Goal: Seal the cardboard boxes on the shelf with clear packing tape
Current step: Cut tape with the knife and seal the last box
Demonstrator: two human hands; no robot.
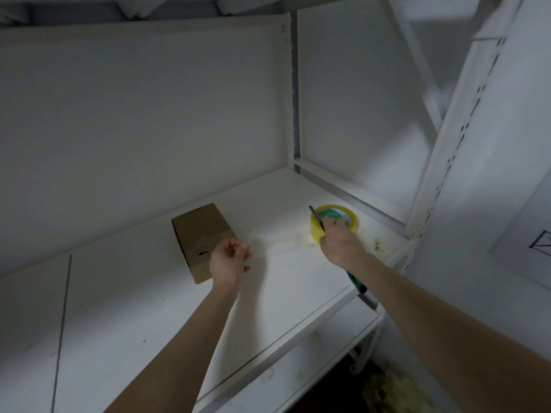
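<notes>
Lower centre: left hand (231, 257) clenched, fingers curled, just beside the near right edge of the box (199, 231). Pinching clear tape or nothing, cannot tell. Box lies flat on shelf (149, 293), centre frame, top looks closed, small dark tear at near end. Right of centre, slightly further: right hand (340, 241) grips green-handled cutter (356, 281), blade tip poking up-left past the roll (316, 229). The hand rests against the roll's near side. Roll stands apart from box, toward the shelf's right rear corner. Step is likely freeing or cutting a strip. To do it well: steady the roll, keep blade off fingers, pull strip taut toward box, keep it off the shelf, lay it along the seam.
</notes>
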